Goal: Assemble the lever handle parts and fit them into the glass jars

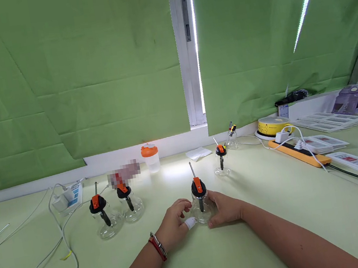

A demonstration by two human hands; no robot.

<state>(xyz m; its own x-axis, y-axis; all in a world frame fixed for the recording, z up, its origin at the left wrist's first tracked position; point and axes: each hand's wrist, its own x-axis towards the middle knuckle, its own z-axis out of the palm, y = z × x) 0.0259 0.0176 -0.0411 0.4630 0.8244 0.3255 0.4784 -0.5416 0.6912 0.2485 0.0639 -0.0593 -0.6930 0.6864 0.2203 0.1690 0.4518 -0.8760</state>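
Observation:
A small clear glass flask with a black and orange cap and a metal pin (199, 196) stands on the pale green table (268, 224). My left hand (174, 224), with a white finger cot on the thumb and a red bracelet at the wrist, curls against its left side. My right hand (225, 208) wraps its right side. Both hands hold the flask upright on the tabletop.
Two like flasks (106, 218) (129, 204) stand at the left, two more (221, 162) (232, 138) farther back right. A white jar with orange lid (150, 157), a white power strip (70, 197), an orange power strip (299, 151), a yellow reel (272, 126) and label sheets (356, 161) lie around.

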